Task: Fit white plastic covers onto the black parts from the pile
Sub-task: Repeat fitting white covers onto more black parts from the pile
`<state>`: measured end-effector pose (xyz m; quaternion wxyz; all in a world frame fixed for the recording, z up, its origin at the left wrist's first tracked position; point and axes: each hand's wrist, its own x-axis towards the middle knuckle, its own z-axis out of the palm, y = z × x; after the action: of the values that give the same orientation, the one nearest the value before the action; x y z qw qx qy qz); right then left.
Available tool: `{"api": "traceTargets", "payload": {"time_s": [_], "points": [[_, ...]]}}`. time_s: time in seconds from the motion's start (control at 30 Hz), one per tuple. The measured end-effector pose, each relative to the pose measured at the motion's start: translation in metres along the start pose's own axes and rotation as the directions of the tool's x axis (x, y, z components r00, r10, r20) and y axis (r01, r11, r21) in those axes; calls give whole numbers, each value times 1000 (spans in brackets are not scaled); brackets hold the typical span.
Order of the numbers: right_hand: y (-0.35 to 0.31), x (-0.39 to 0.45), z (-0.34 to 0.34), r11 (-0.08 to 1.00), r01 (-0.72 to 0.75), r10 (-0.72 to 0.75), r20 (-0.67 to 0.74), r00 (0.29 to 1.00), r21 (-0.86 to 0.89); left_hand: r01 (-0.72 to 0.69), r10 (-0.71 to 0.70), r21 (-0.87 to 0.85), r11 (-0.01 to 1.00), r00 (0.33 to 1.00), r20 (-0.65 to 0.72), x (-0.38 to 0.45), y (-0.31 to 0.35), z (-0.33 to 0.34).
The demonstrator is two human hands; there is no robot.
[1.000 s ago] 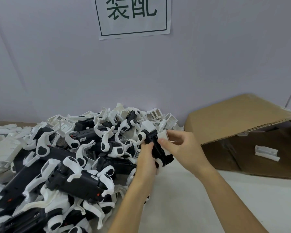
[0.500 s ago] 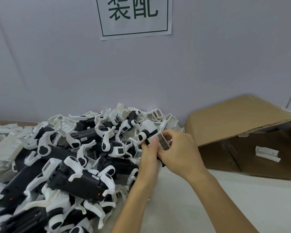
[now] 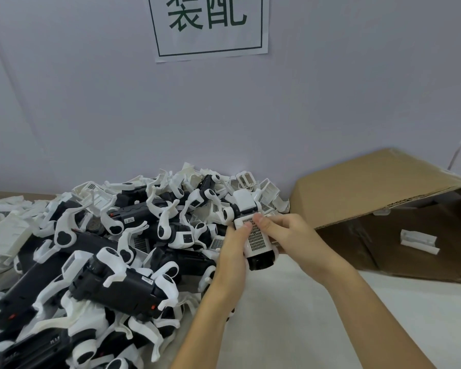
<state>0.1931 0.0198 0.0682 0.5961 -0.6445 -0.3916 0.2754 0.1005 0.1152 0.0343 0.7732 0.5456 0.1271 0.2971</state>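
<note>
A black part (image 3: 261,261) is held up near the right edge of the pile (image 3: 112,257), with a white plastic cover (image 3: 254,237) with a grid of holes lying on its top. My left hand (image 3: 233,249) grips the part from the left side, thumb on the cover. My right hand (image 3: 288,233) holds it from the right, thumb pressing on the cover's far end. The pile of black parts with white arms and loose white covers fills the left half of the table.
A cardboard box (image 3: 378,198) lies on its side at the right, open toward me, with one white piece (image 3: 418,241) inside. A sign (image 3: 208,25) with green characters hangs on the grey wall. White table surface (image 3: 290,315) lies under my forearms.
The white cover has gone from my right fingers onto the top of the black part. The part has turned so the cover's gridded face points up, and both thumbs now press on it.
</note>
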Motion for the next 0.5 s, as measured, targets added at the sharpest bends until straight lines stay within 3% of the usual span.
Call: {"api": "traceTargets", "payload": {"time_s": [0.27,0.5], "points": [[4,2,-1,997,42,-37,-76,996,59,-9,9,1,1000,1000,-9,3,-1,-5],[2,2,3,996,-34,34,0,999,87,-48,47,22,999,999,23,-1,4,-4]]}}
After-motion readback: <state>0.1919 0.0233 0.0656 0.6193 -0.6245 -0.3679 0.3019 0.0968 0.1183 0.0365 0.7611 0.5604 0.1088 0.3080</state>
